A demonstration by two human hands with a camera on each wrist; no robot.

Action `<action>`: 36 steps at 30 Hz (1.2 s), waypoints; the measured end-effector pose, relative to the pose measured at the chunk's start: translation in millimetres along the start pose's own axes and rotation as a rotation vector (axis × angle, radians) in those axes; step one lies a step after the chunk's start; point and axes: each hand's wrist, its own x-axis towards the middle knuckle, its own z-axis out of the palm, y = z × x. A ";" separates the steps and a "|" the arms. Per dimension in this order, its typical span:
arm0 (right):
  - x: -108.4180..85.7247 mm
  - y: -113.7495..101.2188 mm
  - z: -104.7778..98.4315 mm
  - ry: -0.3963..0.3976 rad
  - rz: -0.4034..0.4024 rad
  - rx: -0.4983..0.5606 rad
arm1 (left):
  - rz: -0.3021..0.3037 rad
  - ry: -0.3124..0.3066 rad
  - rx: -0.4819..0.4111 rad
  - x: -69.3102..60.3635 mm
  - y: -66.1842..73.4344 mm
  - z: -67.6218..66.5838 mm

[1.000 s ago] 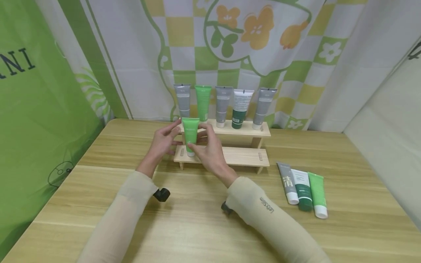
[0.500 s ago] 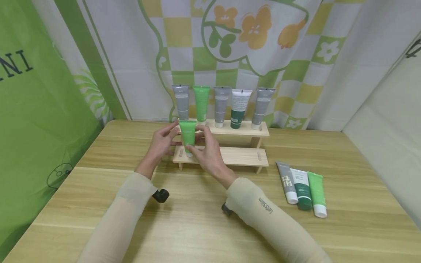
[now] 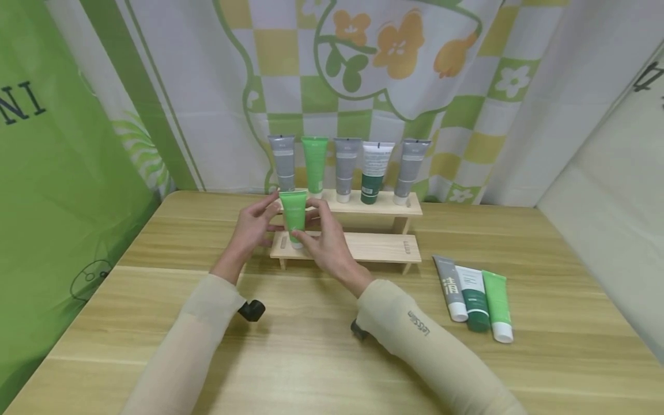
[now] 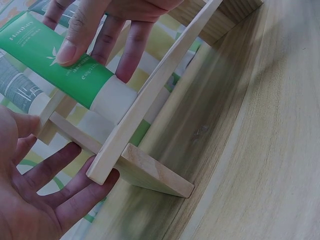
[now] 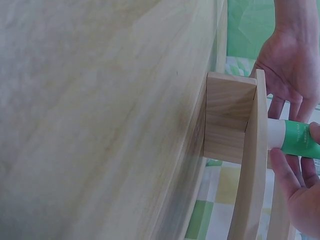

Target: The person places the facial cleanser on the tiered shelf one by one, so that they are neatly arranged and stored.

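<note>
The right hand (image 3: 329, 242) pinches the green tube (image 3: 294, 211) between thumb and fingers, its cap (image 4: 114, 100) against the lower shelf (image 3: 381, 246) below those fingertips, apparently for balance, while the left hand (image 3: 251, 229), fingers loosely extended, lies at the shelf's end, presumably steadying it.

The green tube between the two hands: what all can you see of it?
The green tube is bright green and looks like smooth plastic, with a flat sealed top end, white lettering and a leaf mark on its front, and a white cap. It stands roughly upright, cap down, at the left end of the wooden lower shelf. The right hand pinches it, thumb on the front. Its back is hidden.
</note>
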 end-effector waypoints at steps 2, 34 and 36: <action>0.0 0.2 -0.4 -0.001 -0.007 -0.002 | 0.001 -0.002 -0.002 0.2 0.0 0.2; -29.1 5.4 -42.5 -0.096 0.146 0.062 | -0.010 0.007 0.003 0.8 -0.6 -0.3; -33.0 5.8 -49.8 -0.102 0.149 0.057 | -0.010 0.006 0.000 1.0 -0.7 -0.5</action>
